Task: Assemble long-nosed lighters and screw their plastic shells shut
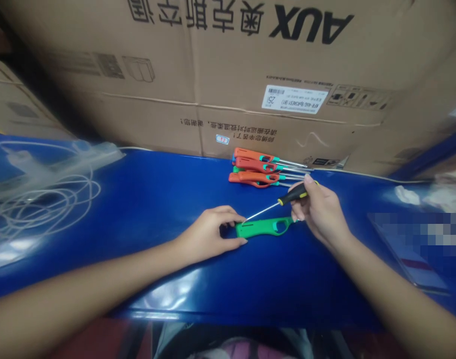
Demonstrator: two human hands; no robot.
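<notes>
A green long-neck lighter (263, 228) lies on the blue table, its handle end to the left. Thumb and fingers of my left hand (216, 229) pinch that handle end from both sides. My right hand (320, 209) is closed round the black and yellow handle of a screwdriver (293, 193). Its thin shaft slants down left, and the tip is at the left end of the green lighter, close to my left fingertips. Whether the tip touches the lighter I cannot tell. The lighter's metal neck is mostly hidden by my right hand.
Several orange and red lighters (256, 167) are piled behind the green one. A large cardboard box (228, 65) stands along the table's back edge. Coiled white cable (44, 199) and a power strip (89, 155) lie left. A flat rectangular item (411, 254) and crumpled white material (447, 192) lie right.
</notes>
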